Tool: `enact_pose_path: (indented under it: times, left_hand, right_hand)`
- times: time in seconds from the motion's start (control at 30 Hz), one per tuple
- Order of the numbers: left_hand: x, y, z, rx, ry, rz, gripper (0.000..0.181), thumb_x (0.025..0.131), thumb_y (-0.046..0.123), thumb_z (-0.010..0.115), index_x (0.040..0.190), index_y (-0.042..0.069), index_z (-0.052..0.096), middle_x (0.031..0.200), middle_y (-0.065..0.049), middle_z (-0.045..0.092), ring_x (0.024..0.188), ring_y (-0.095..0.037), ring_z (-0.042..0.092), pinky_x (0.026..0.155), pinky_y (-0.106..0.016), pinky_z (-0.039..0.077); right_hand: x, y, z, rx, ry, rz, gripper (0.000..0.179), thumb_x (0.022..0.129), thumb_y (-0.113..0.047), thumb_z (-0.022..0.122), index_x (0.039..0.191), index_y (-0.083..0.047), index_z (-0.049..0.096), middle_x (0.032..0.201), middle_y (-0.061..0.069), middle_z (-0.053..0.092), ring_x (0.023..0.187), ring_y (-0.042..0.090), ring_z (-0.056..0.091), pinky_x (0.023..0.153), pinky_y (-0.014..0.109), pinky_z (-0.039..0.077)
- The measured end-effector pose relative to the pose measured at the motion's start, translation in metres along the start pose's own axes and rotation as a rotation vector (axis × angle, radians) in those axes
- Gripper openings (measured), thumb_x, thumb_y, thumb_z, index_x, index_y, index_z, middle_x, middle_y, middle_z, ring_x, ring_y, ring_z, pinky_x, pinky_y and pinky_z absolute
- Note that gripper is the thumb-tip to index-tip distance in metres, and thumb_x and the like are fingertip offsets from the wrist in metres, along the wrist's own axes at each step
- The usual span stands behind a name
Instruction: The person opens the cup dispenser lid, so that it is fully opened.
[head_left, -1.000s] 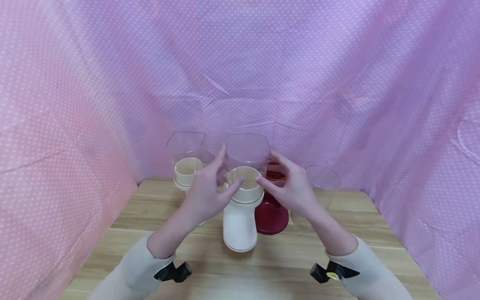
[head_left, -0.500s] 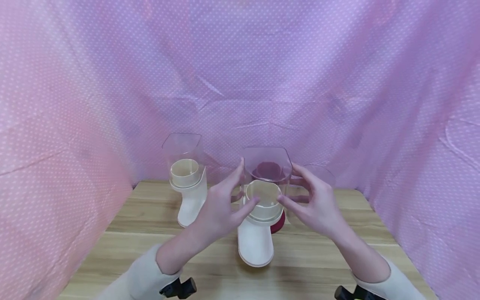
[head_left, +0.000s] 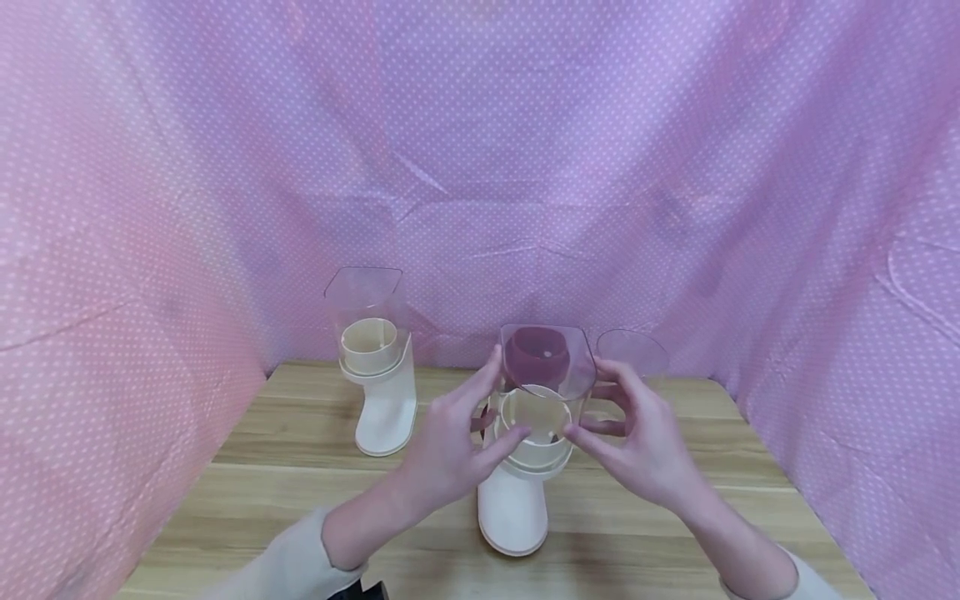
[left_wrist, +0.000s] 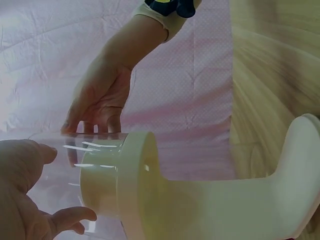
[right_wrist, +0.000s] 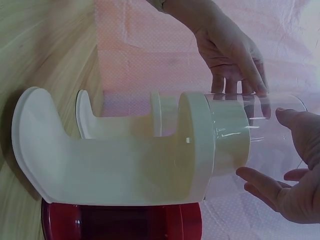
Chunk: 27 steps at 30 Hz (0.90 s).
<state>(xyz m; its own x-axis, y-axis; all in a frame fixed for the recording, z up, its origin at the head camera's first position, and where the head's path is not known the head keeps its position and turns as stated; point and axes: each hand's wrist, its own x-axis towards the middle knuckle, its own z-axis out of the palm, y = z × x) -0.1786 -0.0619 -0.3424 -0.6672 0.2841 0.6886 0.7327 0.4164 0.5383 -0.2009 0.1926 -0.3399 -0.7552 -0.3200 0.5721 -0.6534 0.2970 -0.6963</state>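
A cream stand point(head_left: 513, 521) with a broad rounded foot stands near the middle of the table, its ring bearing a clear plastic container point(head_left: 547, 358). Through the clear wall shows a short cream cylinder point(right_wrist: 230, 132). My left hand point(head_left: 453, 442) holds the container from the left, thumb at the near side. From the right, my right hand point(head_left: 645, 446) grips the same container, fingers spread round the wall. A dark red stand point(right_wrist: 120, 220) is close beside the cream one in the right wrist view; in the head view it is mostly hidden behind the container.
A second cream stand point(head_left: 386, 417) with its own clear container point(head_left: 365, 292) is at the back left. A round clear container point(head_left: 633, 354) stands behind my right hand. Pink dotted cloth point(head_left: 480, 167) hangs around the wooden table point(head_left: 285, 483).
Both hands have moved right and nearer to me with the cream stand and its clear container. The left stand now shows fully, and the red one is more covered.
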Motion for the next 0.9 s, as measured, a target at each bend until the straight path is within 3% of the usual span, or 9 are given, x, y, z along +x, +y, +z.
enact_pose_path:
  times: [0.23,0.47,0.6,0.73,0.9]
  left_hand:
    - [-0.009,-0.005,0.009,-0.025,0.034,0.018,0.089,0.091,0.012,0.086,0.161,-0.006,0.035,0.156,-0.026,0.054,0.109,-0.031,0.074,0.077,-0.024,0.065]
    - [-0.014,-0.008,0.013,-0.055,0.029,-0.007,0.089,0.09,0.012,0.086,0.161,-0.005,0.036,0.158,-0.023,0.053,0.123,-0.034,0.071,0.079,-0.025,0.065]
    - [-0.014,-0.008,0.014,-0.044,0.04,0.007,0.091,0.089,0.011,0.087,0.163,-0.002,0.035,0.157,-0.024,0.054,0.114,-0.033,0.073,0.078,-0.024,0.065]
    - [-0.015,-0.01,0.014,-0.058,0.045,-0.001,0.092,0.087,0.012,0.089,0.163,0.0,0.037,0.156,-0.019,0.058,0.118,-0.032,0.073,0.079,-0.026,0.065]
    - [-0.013,-0.027,0.011,-0.119,0.067,-0.05,0.079,0.089,0.012,0.084,0.158,0.005,0.046,0.148,-0.013,0.062,0.123,-0.034,0.07,0.092,-0.036,0.065]
  right_hand:
    - [-0.006,0.002,0.001,0.018,0.001,-0.012,0.078,0.077,0.007,0.09,0.145,-0.002,0.053,0.132,0.016,0.064,0.113,0.001,0.07,0.076,0.033,0.068]
    - [-0.01,0.006,0.002,0.028,-0.004,0.006,0.078,0.077,0.005,0.092,0.144,-0.003,0.054,0.132,0.016,0.064,0.112,0.003,0.07,0.075,0.033,0.068]
    - [-0.011,0.009,0.002,0.033,-0.005,0.001,0.077,0.077,0.005,0.092,0.143,-0.004,0.054,0.133,0.016,0.064,0.112,0.004,0.07,0.075,0.033,0.068]
    - [-0.011,0.011,0.0,0.018,-0.013,0.001,0.081,0.077,0.003,0.093,0.146,-0.007,0.051,0.136,0.016,0.062,0.112,0.004,0.07,0.076,0.033,0.068]
    - [-0.009,0.014,-0.006,0.025,-0.001,0.015,0.082,0.08,0.007,0.088,0.151,-0.004,0.047,0.14,0.016,0.059,0.117,0.002,0.066,0.08,0.032,0.068]
